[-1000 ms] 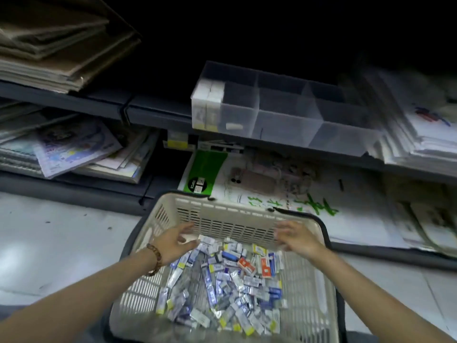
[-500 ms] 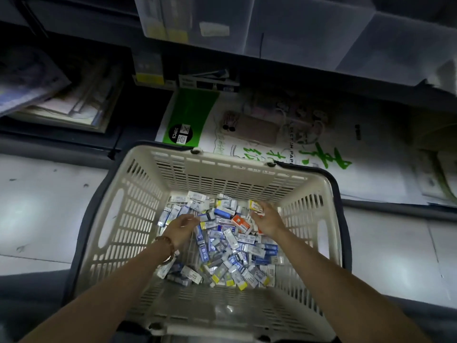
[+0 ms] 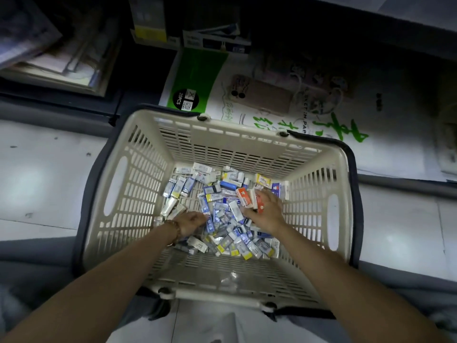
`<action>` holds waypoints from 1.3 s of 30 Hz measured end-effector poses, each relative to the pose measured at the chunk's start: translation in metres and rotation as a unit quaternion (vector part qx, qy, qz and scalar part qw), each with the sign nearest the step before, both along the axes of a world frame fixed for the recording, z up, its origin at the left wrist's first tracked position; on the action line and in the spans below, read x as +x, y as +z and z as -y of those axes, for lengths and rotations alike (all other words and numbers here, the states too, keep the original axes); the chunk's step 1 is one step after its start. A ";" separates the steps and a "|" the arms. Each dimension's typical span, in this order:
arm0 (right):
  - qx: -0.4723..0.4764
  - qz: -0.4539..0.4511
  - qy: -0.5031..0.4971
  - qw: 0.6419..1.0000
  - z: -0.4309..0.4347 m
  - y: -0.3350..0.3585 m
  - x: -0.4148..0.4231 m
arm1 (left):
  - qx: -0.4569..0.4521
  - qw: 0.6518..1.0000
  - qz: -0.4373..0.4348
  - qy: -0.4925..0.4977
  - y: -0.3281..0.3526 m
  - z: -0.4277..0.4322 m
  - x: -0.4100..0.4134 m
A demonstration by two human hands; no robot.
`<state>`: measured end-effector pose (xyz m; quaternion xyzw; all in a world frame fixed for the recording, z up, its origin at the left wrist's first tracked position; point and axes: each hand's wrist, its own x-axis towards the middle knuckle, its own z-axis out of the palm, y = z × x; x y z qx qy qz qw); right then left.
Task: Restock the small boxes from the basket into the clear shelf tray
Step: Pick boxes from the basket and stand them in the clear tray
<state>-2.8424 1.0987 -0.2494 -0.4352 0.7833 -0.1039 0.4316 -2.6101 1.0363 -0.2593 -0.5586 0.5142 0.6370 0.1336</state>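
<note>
A cream plastic basket (image 3: 148, 174) with dark handles stands on the floor below me. Its bottom holds a loose pile of several small boxes (image 3: 222, 233), mostly white, blue and yellow. My right hand (image 3: 268, 214) is deep in the basket at the pile's right side, its fingers curled round a few orange-and-white boxes (image 3: 244, 198). My left hand (image 3: 191, 222), with a bead bracelet at the wrist, lies on the pile's left side. Its fingertips are buried among the boxes, so its grip is hidden. Only the clear tray's dim lower left corner (image 3: 148, 21) shows at the top edge.
A low shelf right behind the basket carries a green-and-white printed pack (image 3: 197, 78) and flat paper goods. Stacked magazines (image 3: 61, 58) lie on the shelf at the left. Pale floor tiles (image 3: 37, 181) flank the basket on both sides.
My view has tilted further down, so the tray has nearly left the frame. Both hands went from the basket's rim down into the pile, and the right hand has closed on orange-and-white boxes.
</note>
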 end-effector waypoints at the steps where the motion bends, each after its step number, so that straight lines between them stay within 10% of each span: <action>1: -0.013 0.036 -0.008 0.999 0.002 0.003 -0.001 | -0.001 1.000 0.000 -0.011 -0.001 0.000 0.001; 5: -0.131 0.018 -0.094 0.987 -0.002 0.024 -0.002 | 0.008 0.997 -0.017 -0.073 0.000 -0.010 -0.005; 11: 0.194 0.043 0.081 0.977 -0.035 0.022 0.006 | 0.011 0.992 -0.046 -0.114 -0.001 -0.021 -0.021; 19: 0.181 0.188 -0.066 0.963 -0.048 0.014 0.020 | -0.065 0.960 0.031 -0.271 -0.001 -0.026 -0.035; 39: 0.098 0.220 -0.268 0.933 -0.039 0.011 0.048 | -0.018 0.994 -0.004 -0.112 0.004 -0.016 -0.034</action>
